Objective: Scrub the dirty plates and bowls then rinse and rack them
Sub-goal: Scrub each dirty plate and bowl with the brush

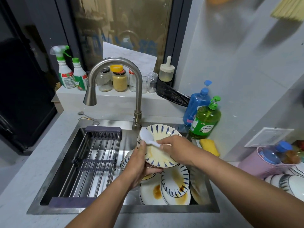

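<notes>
My left hand [139,163] grips the left rim of a white plate [162,155] with blue leaf marks and yellow stains, tilted over the sink [105,209]. My right hand [176,149] pinches the handle of a white plastic rice spoon [146,136], whose bowl lies over the plate's upper left edge. Below, several stained plates [174,180] and a small bowl [125,159] are piled in the right half of the sink. A dark drying rack [97,155] spans the sink's left half with nothing on it.
The faucet [113,79] arches over the sink's back edge. Green dish soap [204,120], a blue bottle [196,104] and a yellow sponge [210,146] stand at the right. Jars and spray bottles [65,71] line the sill. Clean bowls [289,183] sit far right.
</notes>
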